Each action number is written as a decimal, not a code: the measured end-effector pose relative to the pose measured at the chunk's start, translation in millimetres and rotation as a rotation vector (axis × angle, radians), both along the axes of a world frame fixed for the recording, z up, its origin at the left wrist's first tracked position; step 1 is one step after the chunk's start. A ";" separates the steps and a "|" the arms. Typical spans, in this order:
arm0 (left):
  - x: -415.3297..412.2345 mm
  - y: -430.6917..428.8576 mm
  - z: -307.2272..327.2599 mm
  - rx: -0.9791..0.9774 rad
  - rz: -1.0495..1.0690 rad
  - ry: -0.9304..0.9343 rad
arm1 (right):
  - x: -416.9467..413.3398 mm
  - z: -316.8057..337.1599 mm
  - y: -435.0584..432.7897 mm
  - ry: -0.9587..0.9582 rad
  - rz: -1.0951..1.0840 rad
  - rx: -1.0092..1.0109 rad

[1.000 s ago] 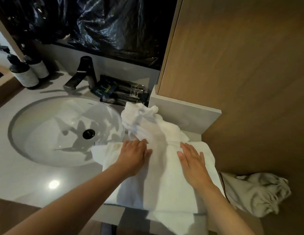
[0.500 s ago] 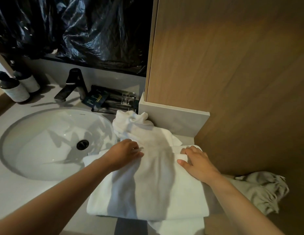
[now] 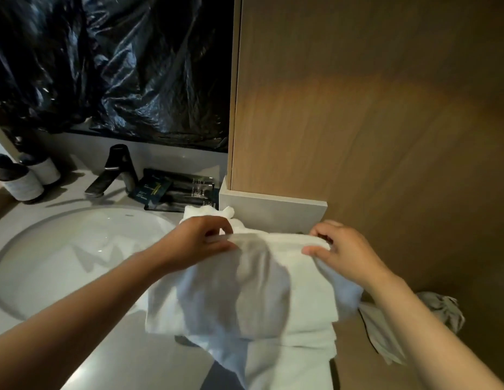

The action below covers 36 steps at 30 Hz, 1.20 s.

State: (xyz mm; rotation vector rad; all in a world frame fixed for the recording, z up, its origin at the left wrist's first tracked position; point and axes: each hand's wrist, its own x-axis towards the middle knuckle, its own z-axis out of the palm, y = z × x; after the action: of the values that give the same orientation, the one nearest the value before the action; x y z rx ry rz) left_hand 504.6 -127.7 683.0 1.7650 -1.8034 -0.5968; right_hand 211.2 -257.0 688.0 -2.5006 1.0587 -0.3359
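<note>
At the left of the frame the sink (image 3: pixel 56 257) lies open beside our work. We judge that to be the first risk: the towel (image 3: pixel 245 294) overhangs the counter's front edge at lower centre, so a hard pull could drag it left into the basin or off the front.

Our left hand (image 3: pixel 201 243) pinches the towel's far edge between thumb and curled fingers at centre frame. Our right hand (image 3: pixel 345 253), right of centre, grasps the same edge with its fingers curled round it. The towel lies on the counter between the sink and the wooden panel (image 3: pixel 386 108), with its raised edge stretched between both hands.

If one hand lifts ahead of the other, the fold would likely land skewed. If either pinch slips, the edge drops and the layers beneath may shift. A crumpled white cloth (image 3: pixel 208 212) just behind the left hand could get caught in the fold.

Counting left to right:
- two bottles (image 3: pixel 22 182) at the left edge
- one faucet (image 3: pixel 117 170)
- a cluster of dark packets (image 3: pixel 175 190), whose number we cannot tell
- two hands
- one towel, its layers uncounted
- one grey rag (image 3: pixel 442 308) at lower right
</note>
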 end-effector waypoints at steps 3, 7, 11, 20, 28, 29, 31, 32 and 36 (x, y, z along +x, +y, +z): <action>2.7 -9.2 50.6 -0.123 -0.048 0.040 | 4.4 50.0 -4.1 -0.136 -0.013 -0.158; 7.3 -12.2 86.0 -0.314 -0.009 -0.156 | 5.9 85.6 -7.7 -0.213 -0.053 -0.231; 5.4 -9.6 68.3 -0.270 -0.006 -0.367 | 3.7 61.8 4.7 -0.055 -0.111 -0.224; -13.6 21.4 10.7 -0.163 -0.133 -0.259 | -19.8 -7.8 59.2 -0.115 -0.315 -0.086; -26.3 48.8 -28.7 0.062 -0.210 -0.212 | -34.8 -58.4 110.0 -0.279 -0.490 0.031; -27.7 52.7 -36.7 0.075 -0.218 -0.217 | -37.3 -66.6 117.7 -0.281 -0.497 0.048; -29.0 57.7 -52.0 0.104 -0.229 -0.210 | -41.8 -81.9 132.0 -0.277 -0.522 0.075; -29.1 59.2 -59.3 0.123 -0.235 -0.198 | -43.0 -88.8 138.1 -0.275 -0.529 0.083; -30.7 63.5 -85.6 0.169 -0.260 -0.182 | -42.8 -111.5 156.5 -0.285 -0.556 0.163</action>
State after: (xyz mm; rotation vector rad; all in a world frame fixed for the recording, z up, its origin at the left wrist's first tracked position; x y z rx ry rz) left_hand 473.9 -64.2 597.4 1.7532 -2.1871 -0.7297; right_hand 168.4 -100.4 576.4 -1.9076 1.5666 -0.7072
